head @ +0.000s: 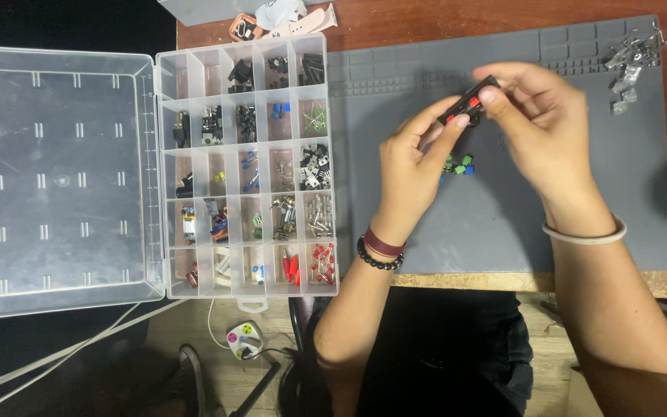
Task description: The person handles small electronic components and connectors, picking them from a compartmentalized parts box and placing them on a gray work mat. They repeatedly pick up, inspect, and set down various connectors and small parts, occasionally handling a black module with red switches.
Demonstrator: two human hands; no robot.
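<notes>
So you've got the small black block with red buttons (468, 103) pinched between left hand (414, 158) and right hand (542, 127), above the grey silicone mat (503, 224); green and blue bits (458, 164) lie unsorted beneath, right of the clear compartment box (247, 166).

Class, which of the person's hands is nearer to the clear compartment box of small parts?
Left. The left hand is just right of the compartment box, over the grey mat; the right hand is farther right.
</notes>
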